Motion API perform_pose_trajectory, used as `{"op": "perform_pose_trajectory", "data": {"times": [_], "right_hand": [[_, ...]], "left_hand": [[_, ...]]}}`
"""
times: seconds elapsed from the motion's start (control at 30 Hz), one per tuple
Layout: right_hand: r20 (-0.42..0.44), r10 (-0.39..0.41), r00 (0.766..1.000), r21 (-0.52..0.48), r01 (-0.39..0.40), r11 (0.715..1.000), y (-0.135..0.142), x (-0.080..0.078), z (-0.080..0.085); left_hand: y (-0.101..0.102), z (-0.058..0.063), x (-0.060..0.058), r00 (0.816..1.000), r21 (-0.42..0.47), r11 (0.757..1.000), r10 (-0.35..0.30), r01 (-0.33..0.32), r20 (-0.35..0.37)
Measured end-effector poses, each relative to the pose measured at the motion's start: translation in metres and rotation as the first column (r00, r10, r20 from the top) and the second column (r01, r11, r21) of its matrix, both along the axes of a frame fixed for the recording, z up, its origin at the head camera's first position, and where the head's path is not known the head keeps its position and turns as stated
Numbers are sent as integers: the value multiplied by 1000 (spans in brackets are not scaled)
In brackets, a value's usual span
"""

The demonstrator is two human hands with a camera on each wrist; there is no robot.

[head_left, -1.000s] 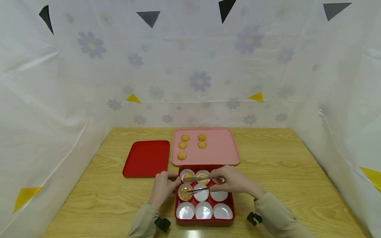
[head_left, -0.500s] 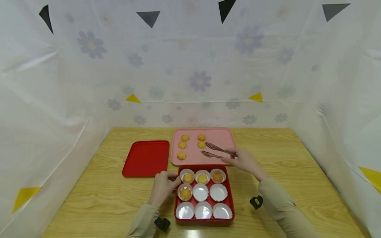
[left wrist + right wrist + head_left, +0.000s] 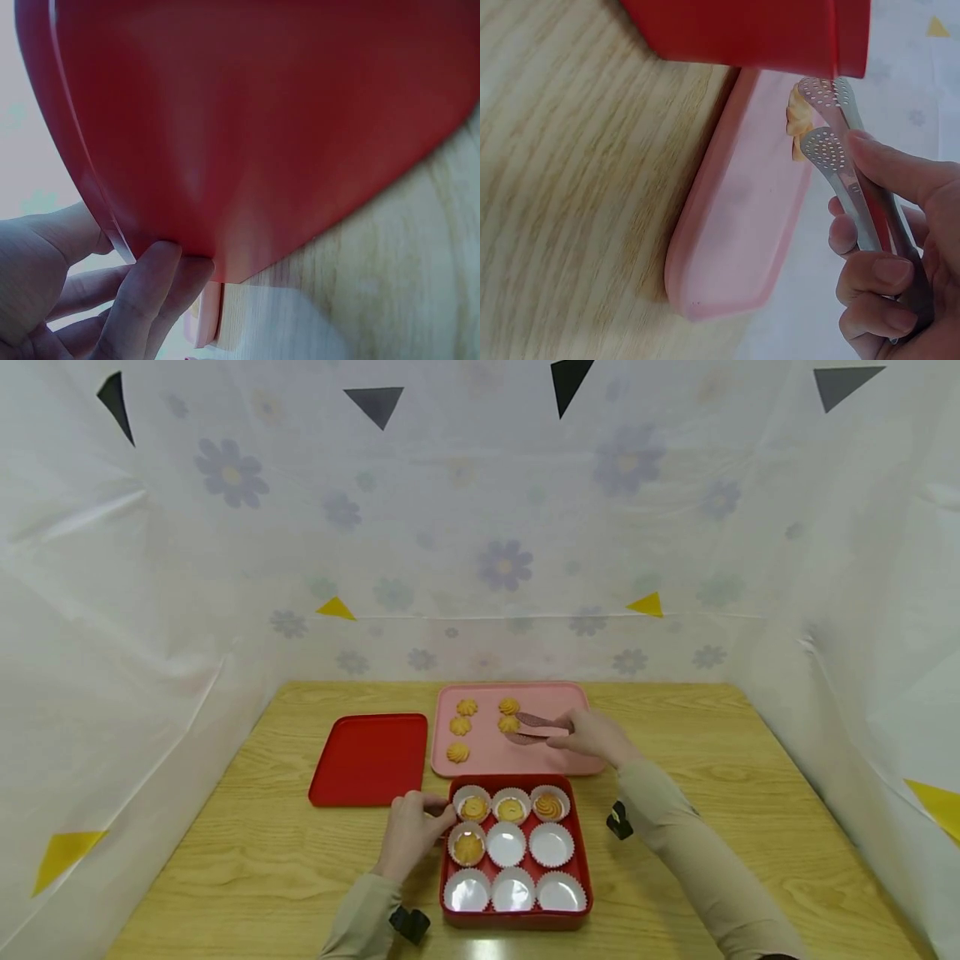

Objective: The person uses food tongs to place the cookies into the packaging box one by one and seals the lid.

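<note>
My left hand (image 3: 411, 833) holds the left rim of a red box (image 3: 517, 922); in the left wrist view its thumb is at the rim and its fingertips (image 3: 161, 259) lie on the outer wall. Inside the box are white paper cups, several of them with a piped cookie (image 3: 468, 849) in each. Over the pink tray (image 3: 562, 756) my right hand (image 3: 596, 737) grips metal tongs (image 3: 542, 721) with perforated tips. The tongs' tips are spread around the right side of a golden cookie (image 3: 508, 724) on the tray. Whether they touch it I cannot tell.
A red square lid or tray (image 3: 371, 760) lies left of the pink tray. Several more cookies (image 3: 459, 752) sit on the pink tray's left half. The wooden table (image 3: 697, 793) ends at a white flowered sheet (image 3: 495, 518) behind.
My right hand has moved from above the box up to the pink tray, bringing the tongs beside a cookie there. The left hand stays at the box rim.
</note>
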State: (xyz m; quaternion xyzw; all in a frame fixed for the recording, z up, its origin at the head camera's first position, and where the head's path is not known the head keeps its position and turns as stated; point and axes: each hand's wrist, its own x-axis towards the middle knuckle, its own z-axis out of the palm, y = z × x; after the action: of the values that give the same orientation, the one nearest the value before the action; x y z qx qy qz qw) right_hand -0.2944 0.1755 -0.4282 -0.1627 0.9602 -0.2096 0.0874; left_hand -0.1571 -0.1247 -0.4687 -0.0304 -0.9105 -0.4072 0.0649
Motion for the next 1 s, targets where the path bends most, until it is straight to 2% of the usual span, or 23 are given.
{"op": "perform_pose_trajectory", "data": {"times": [0.23,0.63,1.0], "right_hand": [[1,34,999,47,-34,998,-5,-11,2],[41,4,999,87,-7,996,-12,-21,3],[73,51,996,22,-52,998,-14,-34,1]], "left_hand": [[0,0,0,1000,-3,1000,4,-4,-5],[0,0,1,1000,-7,1000,1,-1,10],[0,-1,1,1000,-6,1000,-2,2,2]]}}
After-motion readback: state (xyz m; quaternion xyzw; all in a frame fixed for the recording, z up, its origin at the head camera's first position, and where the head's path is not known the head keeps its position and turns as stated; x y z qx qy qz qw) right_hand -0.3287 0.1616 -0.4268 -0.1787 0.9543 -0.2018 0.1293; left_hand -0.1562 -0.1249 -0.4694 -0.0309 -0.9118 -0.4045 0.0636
